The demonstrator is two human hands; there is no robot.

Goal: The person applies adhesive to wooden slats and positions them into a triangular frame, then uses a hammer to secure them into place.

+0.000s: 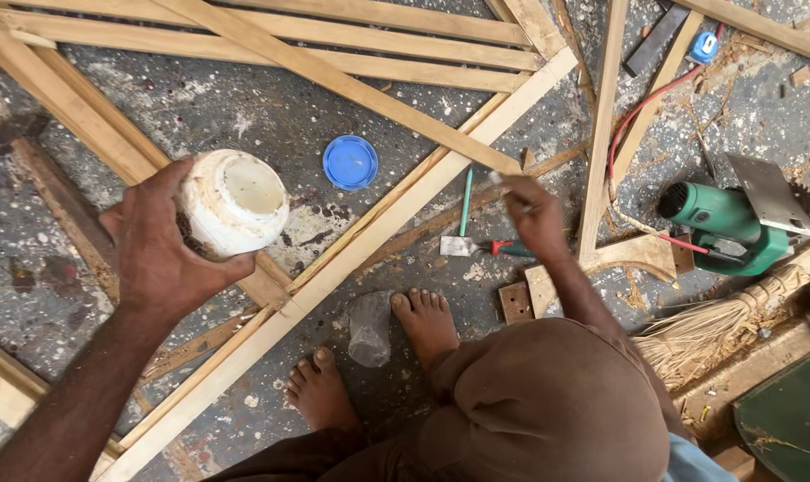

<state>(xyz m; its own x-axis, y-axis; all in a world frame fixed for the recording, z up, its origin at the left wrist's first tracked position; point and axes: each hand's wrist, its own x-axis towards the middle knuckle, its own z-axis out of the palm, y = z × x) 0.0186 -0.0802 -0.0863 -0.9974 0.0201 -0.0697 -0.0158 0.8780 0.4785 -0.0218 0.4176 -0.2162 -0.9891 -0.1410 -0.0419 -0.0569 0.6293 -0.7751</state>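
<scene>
Head view: the left hand (169, 259) is wrapped around a white plastic jar (233, 203), lid off, held above the speckled floor (200, 98); its blue lid (350, 162) lies on the floor just beyond; the right hand (532, 214) is pinched shut on a thin stick (505, 179), its tip at the end of a diagonal wooden slat (351, 85); a chisel (483, 247) lies just beside that hand; a green circular saw (735, 223) rests well apart to the right.
</scene>
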